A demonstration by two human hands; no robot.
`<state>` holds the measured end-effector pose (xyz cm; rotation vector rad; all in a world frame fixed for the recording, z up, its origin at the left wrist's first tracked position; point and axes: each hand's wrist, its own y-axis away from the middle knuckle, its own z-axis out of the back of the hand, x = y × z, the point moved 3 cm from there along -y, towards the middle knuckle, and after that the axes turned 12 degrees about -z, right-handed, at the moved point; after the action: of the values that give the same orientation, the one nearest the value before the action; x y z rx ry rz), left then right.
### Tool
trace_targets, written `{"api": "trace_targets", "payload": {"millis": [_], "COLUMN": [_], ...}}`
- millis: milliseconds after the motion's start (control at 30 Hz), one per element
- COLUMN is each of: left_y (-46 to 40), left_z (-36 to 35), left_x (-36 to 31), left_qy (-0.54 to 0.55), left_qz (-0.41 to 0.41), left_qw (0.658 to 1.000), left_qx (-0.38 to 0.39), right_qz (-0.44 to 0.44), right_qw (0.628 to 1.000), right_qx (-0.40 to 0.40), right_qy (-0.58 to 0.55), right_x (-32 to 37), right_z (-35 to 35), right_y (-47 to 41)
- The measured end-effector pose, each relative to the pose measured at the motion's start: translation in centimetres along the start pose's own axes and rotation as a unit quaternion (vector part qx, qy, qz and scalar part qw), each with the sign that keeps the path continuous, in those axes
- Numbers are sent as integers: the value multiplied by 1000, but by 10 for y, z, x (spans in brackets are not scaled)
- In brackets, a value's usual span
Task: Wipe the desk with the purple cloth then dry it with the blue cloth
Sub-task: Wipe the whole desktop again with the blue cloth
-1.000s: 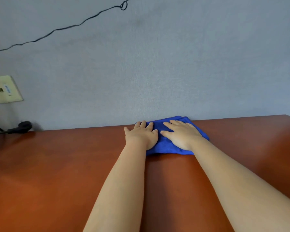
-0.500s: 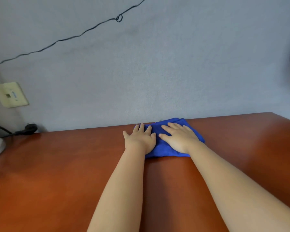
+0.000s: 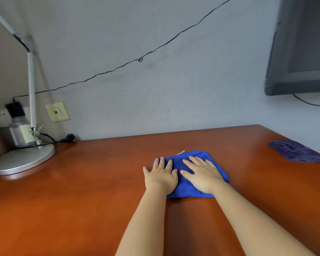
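Note:
A folded blue cloth [image 3: 185,189] lies on the reddish-brown desk [image 3: 81,191], a little right of centre. My left hand [image 3: 161,177] presses flat on its left part, fingers straight and spread. Beside it, my right hand [image 3: 201,174] lies flat on the right part of the blue cloth, fingers straight too. The purple cloth [image 3: 296,150] sits crumpled at the desk's far right, apart from both hands.
A silver desk lamp [image 3: 24,157] stands at the back left, its round base on the desk, with a water bottle [image 3: 19,130] and a black plug [image 3: 67,138] behind it. A dark monitor [image 3: 301,47] hangs on the wall at upper right. A thin black cable crosses the wall.
Both hands have drawn the blue cloth back from the wall toward me. The view has widened, bringing the lamp, the monitor and the purple cloth into sight.

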<state>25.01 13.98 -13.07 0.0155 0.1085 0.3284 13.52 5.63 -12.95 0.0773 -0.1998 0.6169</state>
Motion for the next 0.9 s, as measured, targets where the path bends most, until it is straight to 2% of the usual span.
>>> {"api": "trace_targets", "payload": {"millis": [567,900], "left_y": [133,142], "left_z": [-15,-20], "left_x": [-72,-94], "left_qy": [9,1], "left_qz": [-9,-22], "left_qw": [1000,1000], "left_qx": [8,3], "right_qz": [-7,-6], "right_qw": [1000,1000], "right_qx": [-4,-3], "right_qy": [-5,-14], "right_x": [-34,-57], "right_z": [-1,2], "right_y": [148,173]}}
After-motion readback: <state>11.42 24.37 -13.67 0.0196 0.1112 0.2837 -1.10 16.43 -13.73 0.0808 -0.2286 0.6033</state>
